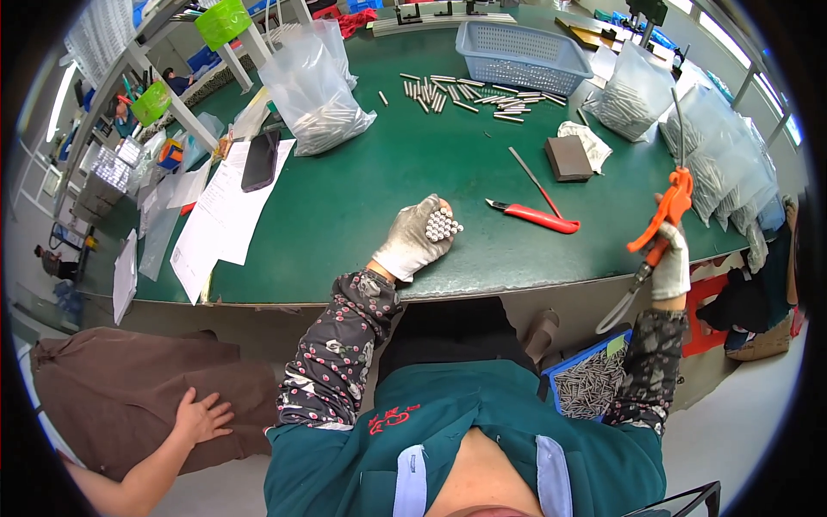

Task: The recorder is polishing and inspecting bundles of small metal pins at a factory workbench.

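Near the front edge of the green table, my left hand, in a pale glove, is closed round a bundle of metal pins with their round ends facing up. To the right, my gloved right hand grips an orange air blow gun, whose long thin nozzle points away from me. A hose loop hangs below that hand. Between my hands lie a red-handled cutter knife and a thin metal strip with a red end. Farther back are a brown block and a crumpled white cloth.
Loose pins lie before a blue basket. Bags of pins stand left and right. A phone rests on papers. Below the table is a blue bin of pins. Another person's hand shows lower left.
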Tool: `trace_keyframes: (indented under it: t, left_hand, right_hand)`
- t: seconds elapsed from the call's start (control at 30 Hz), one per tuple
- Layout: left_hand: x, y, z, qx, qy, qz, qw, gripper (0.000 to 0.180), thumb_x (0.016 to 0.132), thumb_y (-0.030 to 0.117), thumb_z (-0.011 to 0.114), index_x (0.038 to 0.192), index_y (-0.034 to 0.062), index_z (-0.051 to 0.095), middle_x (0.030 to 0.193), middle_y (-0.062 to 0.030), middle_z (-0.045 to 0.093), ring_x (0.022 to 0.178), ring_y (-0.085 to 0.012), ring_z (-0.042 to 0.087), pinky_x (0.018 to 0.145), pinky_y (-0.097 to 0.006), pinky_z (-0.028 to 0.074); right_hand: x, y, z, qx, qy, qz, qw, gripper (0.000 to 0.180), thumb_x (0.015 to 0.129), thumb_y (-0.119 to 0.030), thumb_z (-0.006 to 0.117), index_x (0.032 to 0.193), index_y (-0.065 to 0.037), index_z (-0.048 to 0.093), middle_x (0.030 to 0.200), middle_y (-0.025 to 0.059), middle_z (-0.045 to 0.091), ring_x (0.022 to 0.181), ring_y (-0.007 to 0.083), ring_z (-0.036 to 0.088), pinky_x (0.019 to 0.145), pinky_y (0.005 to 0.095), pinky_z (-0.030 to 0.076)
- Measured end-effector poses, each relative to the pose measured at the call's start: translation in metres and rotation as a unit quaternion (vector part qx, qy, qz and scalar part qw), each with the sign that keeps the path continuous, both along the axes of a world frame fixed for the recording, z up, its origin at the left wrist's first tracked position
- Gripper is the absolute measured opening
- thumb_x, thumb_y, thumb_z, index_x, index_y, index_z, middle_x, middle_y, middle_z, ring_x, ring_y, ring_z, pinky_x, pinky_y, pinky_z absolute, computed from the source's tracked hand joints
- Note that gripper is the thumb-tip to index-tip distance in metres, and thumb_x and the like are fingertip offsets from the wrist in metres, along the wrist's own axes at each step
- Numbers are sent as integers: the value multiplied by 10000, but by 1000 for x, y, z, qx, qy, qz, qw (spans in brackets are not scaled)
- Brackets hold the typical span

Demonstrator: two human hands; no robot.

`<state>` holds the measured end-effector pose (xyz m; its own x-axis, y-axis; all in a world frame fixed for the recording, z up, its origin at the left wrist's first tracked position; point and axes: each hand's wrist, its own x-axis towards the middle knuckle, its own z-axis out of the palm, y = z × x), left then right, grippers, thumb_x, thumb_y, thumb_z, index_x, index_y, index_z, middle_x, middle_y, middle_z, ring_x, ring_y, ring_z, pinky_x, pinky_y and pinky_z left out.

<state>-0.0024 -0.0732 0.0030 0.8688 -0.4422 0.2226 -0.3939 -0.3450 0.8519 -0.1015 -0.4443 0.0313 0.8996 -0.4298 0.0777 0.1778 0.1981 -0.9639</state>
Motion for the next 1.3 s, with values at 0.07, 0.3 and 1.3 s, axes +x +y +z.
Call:
trace_keyframes:
  t: [0.07,0.3,1.3]
  left_hand:
    - [1,-1,5,9,10,0,1000,322,656,-34,672,900,61,484,780,5,536,713,-87,536,654,-229,459]
    - [-5,13,4,-61,-42,35,997,326,678,14,681,955,58,515,788,-4,561,746,-68,537,682,-219,468]
    - [-137,24,-125,102,226,-23,969,299,660,47,599,941,9,506,862,-154,590,823,-281,599,697,-323,480]
  right_hand:
    - [-9,20,2,34,14,63,997,469,749,-189,559,1171,-5,472,806,1,496,672,96,489,591,232,439]
    - [-70,124,7,87,193,296,932,548,619,-205,698,1074,-104,410,1008,47,529,867,178,549,598,284,448]
    - [-90,109,-42,-568,304,397,653,254,682,-316,610,767,-81,656,601,142,587,595,321,586,567,386,476]
